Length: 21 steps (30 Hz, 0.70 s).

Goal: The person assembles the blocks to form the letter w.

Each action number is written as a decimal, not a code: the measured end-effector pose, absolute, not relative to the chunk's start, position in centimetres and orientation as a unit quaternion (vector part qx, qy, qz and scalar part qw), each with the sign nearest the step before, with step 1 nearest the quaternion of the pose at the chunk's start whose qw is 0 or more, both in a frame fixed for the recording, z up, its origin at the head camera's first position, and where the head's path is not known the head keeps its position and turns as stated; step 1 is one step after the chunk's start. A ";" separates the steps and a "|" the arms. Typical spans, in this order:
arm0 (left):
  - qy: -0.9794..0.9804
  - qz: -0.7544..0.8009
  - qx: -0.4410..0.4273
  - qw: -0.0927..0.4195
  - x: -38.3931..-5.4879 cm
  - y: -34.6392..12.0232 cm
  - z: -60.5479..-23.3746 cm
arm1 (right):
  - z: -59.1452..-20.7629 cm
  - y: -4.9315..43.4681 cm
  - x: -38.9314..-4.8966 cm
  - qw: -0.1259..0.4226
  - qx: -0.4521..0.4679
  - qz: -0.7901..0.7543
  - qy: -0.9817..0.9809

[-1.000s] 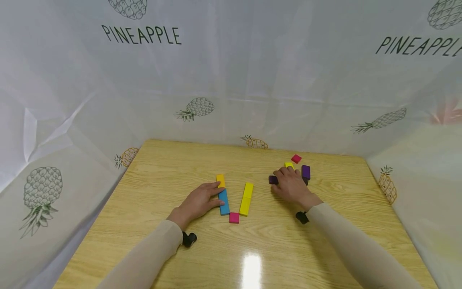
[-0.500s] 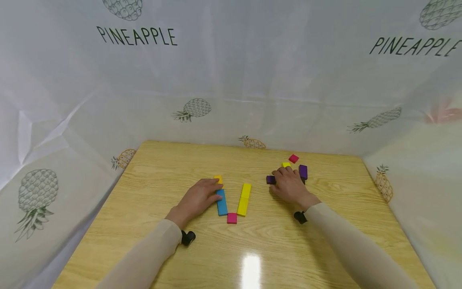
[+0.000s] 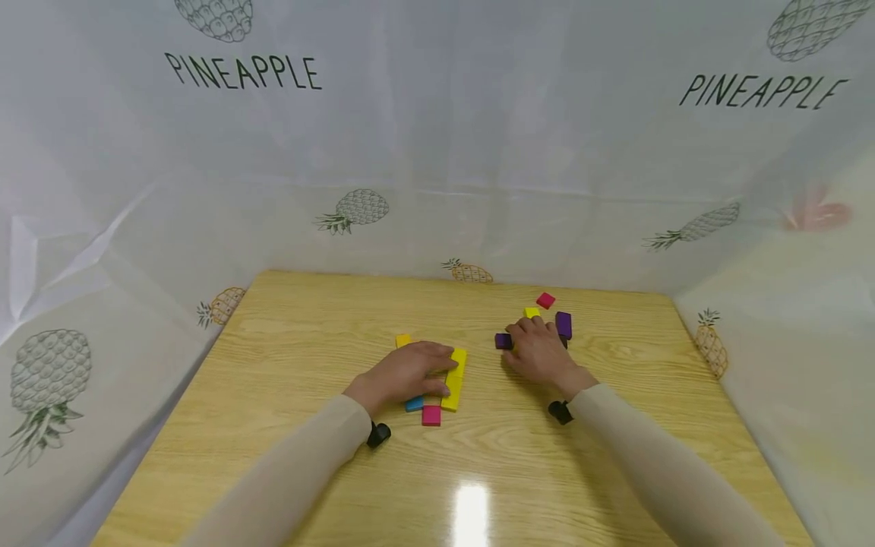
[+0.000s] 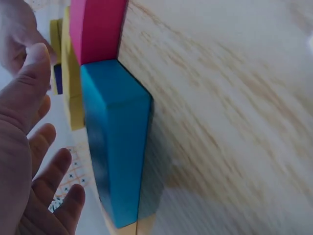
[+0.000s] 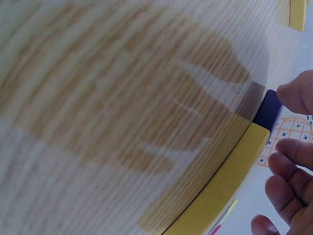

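Observation:
My left hand reaches across the blue block, its fingertips over the two yellow blocks that lie end to end. In the left wrist view its fingers are spread and loosely bent beside the blue block, with nothing between them. A pink block sits at the near end, between the blue and yellow rows. An orange-yellow block shows past the hand. My right hand hovers low over the right-hand pile, thumb tip right at a dark purple block, relaxed fingers behind a yellow block.
Around the right hand lie another purple block, a yellow block and a red block. A pineapple-print sheet hangs behind the wooden table and along its sides.
My left hand has let go of the orange-yellow and blue blocks and moved right, over the yellow row. The right hand stays at its pile. The head view has shifted slightly.

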<state>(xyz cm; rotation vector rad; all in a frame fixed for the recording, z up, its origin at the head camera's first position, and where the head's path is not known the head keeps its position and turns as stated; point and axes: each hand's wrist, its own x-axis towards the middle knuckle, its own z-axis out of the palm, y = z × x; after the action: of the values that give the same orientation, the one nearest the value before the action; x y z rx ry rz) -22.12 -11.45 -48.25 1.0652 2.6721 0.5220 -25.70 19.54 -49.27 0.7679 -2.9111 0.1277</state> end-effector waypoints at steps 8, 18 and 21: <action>0.905 0.169 0.371 0.122 -22.7 -10.9 -48.7 | -49.4 19.4 -25.7 0.067 0.252 0.041 -0.965; 0.906 0.158 0.369 0.138 -22.9 -10.7 -48.8 | -49.3 19.4 -26.1 0.064 0.252 0.046 -0.964; 0.904 0.158 0.370 0.142 -23.1 -10.8 -48.9 | -49.3 19.5 -26.2 0.060 0.252 0.050 -0.965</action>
<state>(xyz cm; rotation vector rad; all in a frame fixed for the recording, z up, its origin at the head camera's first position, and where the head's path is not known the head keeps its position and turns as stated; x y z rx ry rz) -23.06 -10.76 -48.90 1.0668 2.6097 0.4558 -26.20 19.51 -49.29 0.7615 -2.9195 0.1519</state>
